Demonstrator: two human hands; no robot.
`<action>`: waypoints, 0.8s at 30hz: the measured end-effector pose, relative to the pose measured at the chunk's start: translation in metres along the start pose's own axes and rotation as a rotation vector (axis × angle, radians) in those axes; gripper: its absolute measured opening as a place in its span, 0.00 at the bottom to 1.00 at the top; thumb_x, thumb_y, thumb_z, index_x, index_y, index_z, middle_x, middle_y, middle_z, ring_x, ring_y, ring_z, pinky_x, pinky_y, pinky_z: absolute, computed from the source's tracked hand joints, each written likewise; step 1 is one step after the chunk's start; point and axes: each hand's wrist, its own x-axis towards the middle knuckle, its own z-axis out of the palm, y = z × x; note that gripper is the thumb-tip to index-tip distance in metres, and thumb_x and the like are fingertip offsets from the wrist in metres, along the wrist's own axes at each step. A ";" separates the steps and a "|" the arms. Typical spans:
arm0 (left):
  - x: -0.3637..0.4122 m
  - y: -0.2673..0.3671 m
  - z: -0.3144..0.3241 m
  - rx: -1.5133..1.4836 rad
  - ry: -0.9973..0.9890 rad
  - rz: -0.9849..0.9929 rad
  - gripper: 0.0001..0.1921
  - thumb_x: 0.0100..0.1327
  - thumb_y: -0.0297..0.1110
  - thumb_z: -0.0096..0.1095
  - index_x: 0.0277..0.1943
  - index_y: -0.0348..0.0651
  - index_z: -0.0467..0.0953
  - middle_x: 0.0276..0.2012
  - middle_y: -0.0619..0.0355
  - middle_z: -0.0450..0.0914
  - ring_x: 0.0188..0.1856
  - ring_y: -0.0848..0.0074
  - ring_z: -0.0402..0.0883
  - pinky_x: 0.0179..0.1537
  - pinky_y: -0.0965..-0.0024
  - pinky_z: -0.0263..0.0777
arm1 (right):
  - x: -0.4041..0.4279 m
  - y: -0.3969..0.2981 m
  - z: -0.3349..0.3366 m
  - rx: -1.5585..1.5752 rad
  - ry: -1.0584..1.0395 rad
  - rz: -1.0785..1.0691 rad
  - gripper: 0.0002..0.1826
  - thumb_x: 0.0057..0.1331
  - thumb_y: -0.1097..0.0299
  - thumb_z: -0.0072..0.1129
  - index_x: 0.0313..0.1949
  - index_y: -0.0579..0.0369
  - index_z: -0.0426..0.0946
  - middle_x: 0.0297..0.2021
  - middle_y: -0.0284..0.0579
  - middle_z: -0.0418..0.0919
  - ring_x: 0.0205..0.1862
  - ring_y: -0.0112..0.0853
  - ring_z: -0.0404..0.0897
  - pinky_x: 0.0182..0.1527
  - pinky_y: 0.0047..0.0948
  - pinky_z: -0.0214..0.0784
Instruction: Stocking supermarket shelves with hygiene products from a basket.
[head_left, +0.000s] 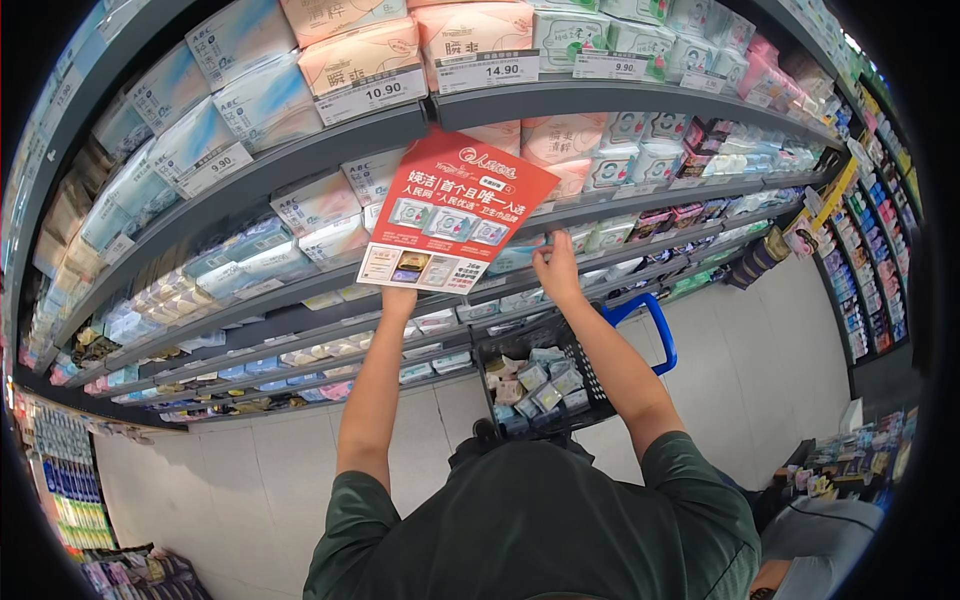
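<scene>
A red and white printed sign (457, 214) hangs tilted in front of the shelves and hides packs behind it. My left hand (399, 300) is at the sign's lower edge, its fingers hidden behind the sign, so its grip cannot be made out. To the right of the sign, my right hand (556, 262) is raised by the shelf edge with fingers bent; whether it holds anything is unclear. Light green packs (611, 231) lie on the shelf just beyond it. Peach packs (562, 139) and white-blue packs (319, 206) stand on the shelf level above.
Below my right forearm is a black basket (592, 367) with small packs in it and a blue handle (664, 334). Price tags line the curved grey shelf edge (637, 96). A person in grey clothing (825, 540) is at the lower right. More stocked shelves (862, 277) stand to the right.
</scene>
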 end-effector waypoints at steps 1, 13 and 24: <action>0.001 -0.002 -0.001 0.001 0.016 0.003 0.24 0.63 0.36 0.60 0.60 0.36 0.67 0.58 0.47 0.72 0.61 0.61 0.69 0.62 0.62 0.60 | 0.000 0.000 0.000 -0.001 0.003 0.002 0.22 0.56 0.79 0.57 0.51 0.63 0.62 0.42 0.53 0.69 0.38 0.40 0.80 0.39 0.37 0.72; 0.011 -0.017 -0.003 -0.047 -0.089 0.127 0.27 0.59 0.37 0.67 0.59 0.40 0.68 0.57 0.50 0.72 0.59 0.64 0.70 0.60 0.63 0.63 | 0.007 -0.002 0.009 0.051 -0.127 0.190 0.29 0.55 0.76 0.60 0.56 0.65 0.60 0.45 0.55 0.72 0.37 0.40 0.82 0.41 0.37 0.72; -0.004 -0.002 -0.002 0.010 -0.131 0.022 0.28 0.55 0.37 0.70 0.58 0.38 0.70 0.56 0.50 0.74 0.59 0.64 0.71 0.61 0.63 0.62 | -0.015 -0.008 0.015 0.056 0.047 -0.051 0.28 0.57 0.77 0.57 0.58 0.62 0.61 0.45 0.53 0.70 0.38 0.38 0.80 0.39 0.35 0.73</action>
